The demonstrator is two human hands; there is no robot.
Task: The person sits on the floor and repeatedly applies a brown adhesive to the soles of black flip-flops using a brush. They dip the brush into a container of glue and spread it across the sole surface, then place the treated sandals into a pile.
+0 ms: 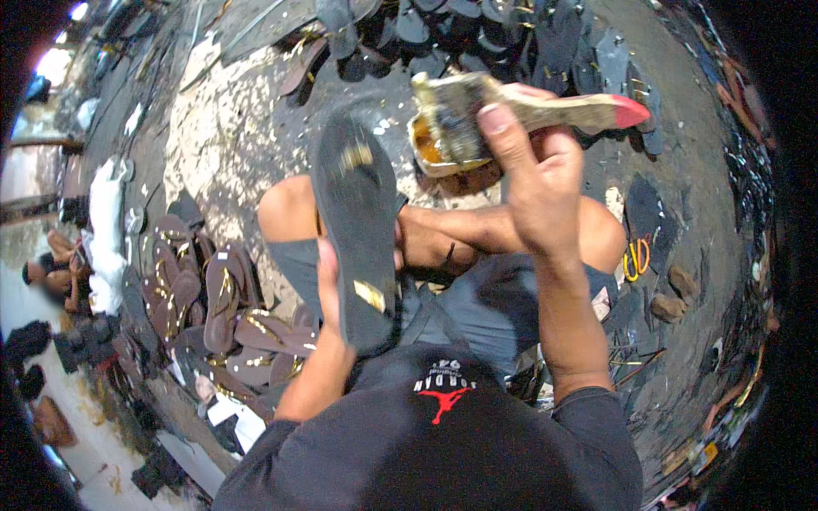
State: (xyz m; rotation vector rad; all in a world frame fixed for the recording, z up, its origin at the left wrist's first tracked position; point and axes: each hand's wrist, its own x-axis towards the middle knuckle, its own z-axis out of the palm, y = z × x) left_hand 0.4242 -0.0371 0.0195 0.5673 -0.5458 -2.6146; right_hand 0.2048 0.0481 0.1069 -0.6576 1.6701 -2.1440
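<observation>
My left hand (330,285) grips a dark sandal (351,213) from its side, thumb along the edge and the other fingers mostly behind it. The sandal's flat sole faces up and shows two pale, yellowish patches, one near each end. In my right hand (545,183) is a flat brush (581,112) with a pale handle and a red tip, its wide head crusted with residue. Just under the brush head stands a small open container (423,155) of amber, glue-like liquid, partly hidden by it. Whether the bristles touch the liquid I cannot tell.
Brown sandals (223,298) with gold straps lie heaped at my left. Dark soles or sandals (554,43) crowd the far side. Scissors (636,258) with yellow-orange handles and stones (669,308) lie at right. Another person (64,272) sits at far left.
</observation>
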